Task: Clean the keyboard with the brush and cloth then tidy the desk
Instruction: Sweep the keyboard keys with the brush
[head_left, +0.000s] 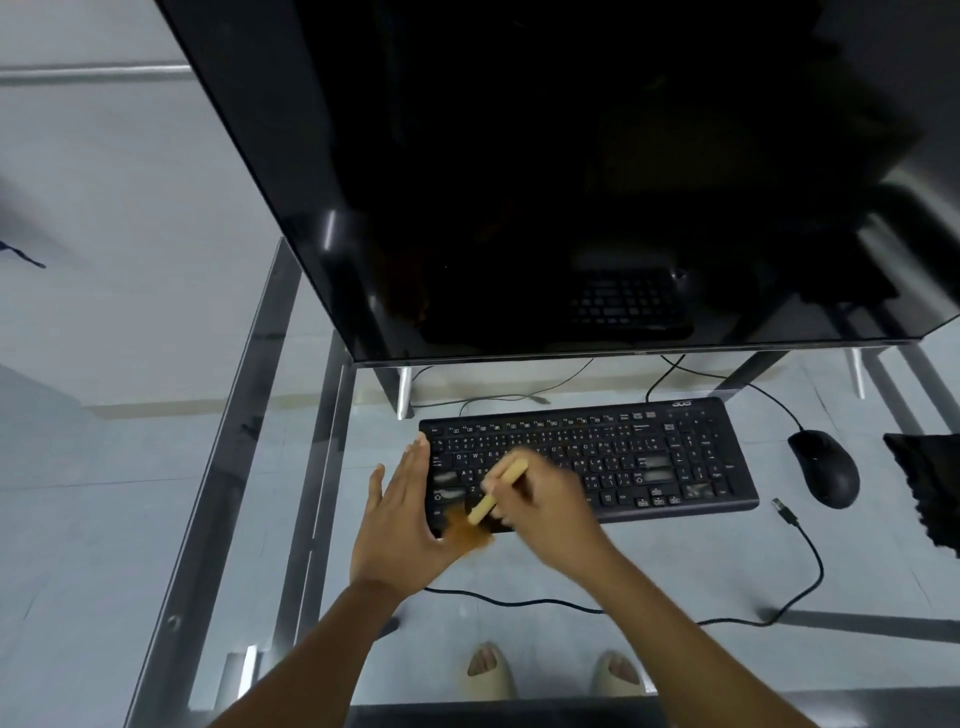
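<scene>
A black keyboard (623, 457) lies on the glass desk (675, 571) in front of the monitor. My right hand (550, 504) grips a brush (491, 496) with a pale wooden handle; its brown bristles, blurred, touch the keyboard's front left corner. My left hand (400, 525) is flat with fingers spread, resting against the keyboard's left end. A dark cloth (930, 483) lies at the desk's right edge, partly cut off by the frame.
A large black monitor (571, 182) stands behind the keyboard. A black mouse (826, 467) sits right of it. A loose USB cable (800, 551) runs across the glass near the front. My feet show through the glass below.
</scene>
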